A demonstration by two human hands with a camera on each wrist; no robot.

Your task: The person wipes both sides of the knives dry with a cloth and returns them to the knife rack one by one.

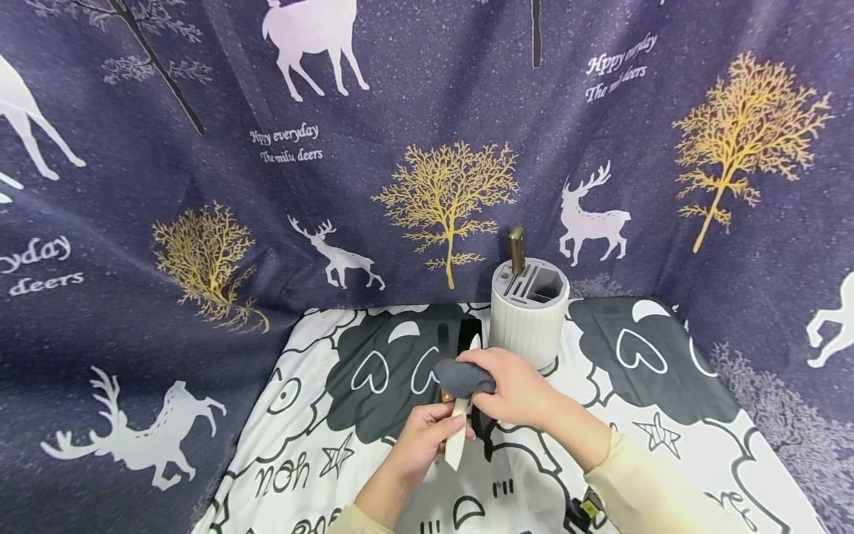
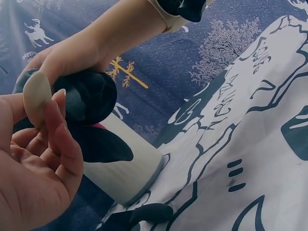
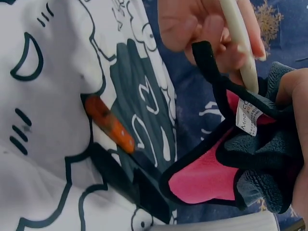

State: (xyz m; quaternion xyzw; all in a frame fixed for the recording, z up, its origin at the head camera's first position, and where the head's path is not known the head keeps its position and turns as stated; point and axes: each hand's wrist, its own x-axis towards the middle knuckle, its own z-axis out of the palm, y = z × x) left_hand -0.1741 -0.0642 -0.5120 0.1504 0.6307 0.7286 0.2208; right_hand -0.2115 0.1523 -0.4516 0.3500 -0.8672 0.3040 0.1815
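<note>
Cloth (image 1: 465,378) of dark grey plush, edged in black and lined in bright pink, is bunching in soft folds, with a small white label showing in the right wrist view. The right hand (image 1: 510,382) is gripping it, while the left hand (image 1: 427,430) is pinching a smooth cream handle (image 1: 456,447) whose upper end is disappearing against the cloth. Both are hanging above the middle of the table cover (image 1: 307,423), white fabric printed with black cartoon outlines and dark grey patches. An orange-brown handle (image 3: 110,124) with rivets is lying on it beneath. Just beyond, a white ribbed cylindrical block (image 1: 527,319) is standing upright, a brown handle (image 1: 517,248) rising from its slotted top. Behind everything, a wrinkled navy backdrop (image 1: 414,96) is hanging, patterned with white deer, golden trees and lettering.
</note>
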